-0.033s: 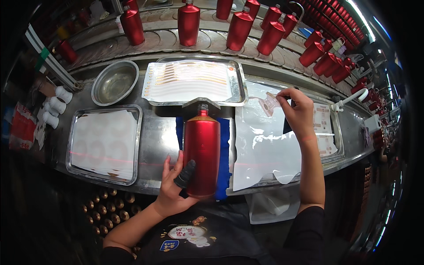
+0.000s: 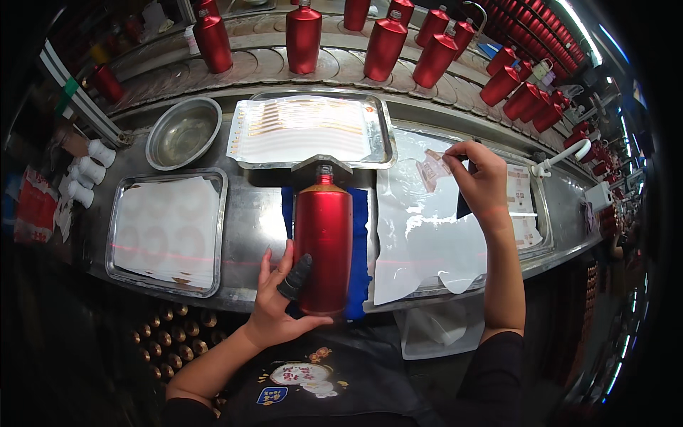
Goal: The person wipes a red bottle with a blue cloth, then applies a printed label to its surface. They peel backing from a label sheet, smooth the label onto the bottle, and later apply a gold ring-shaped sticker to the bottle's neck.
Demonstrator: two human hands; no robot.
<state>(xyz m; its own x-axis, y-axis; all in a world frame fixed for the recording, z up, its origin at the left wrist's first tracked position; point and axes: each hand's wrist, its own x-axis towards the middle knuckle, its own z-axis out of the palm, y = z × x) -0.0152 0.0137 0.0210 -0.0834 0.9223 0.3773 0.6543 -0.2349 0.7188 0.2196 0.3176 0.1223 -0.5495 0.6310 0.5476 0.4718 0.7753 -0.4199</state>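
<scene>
A glossy red bottle (image 2: 324,245) lies on its back over a blue cloth (image 2: 360,249), its clear neck toward a metal rest (image 2: 321,161). My left hand (image 2: 274,302) holds its lower left side, thumb along the base; a black finger cot (image 2: 297,276) covers one finger. On the right, my right hand (image 2: 478,178) pinches the edge of a thin, see-through decal (image 2: 430,171) with a brownish print. The decal is over a wet white sheet (image 2: 420,242) that drapes over the front rim of a tray.
Decal sheets fill a left tray (image 2: 112,235) and a gold-striped back tray (image 2: 389,135). A metal bowl (image 2: 185,134) stands at the back left, a white faucet (image 2: 565,158) at the right. Red bottles (image 2: 304,39) stand along a conveyor (image 2: 256,67) behind the table.
The whole view has shifted very slightly. My left thumb reaches a little farther along the bottle's base. My right hand still pinches the decal at nearly the same spot.
</scene>
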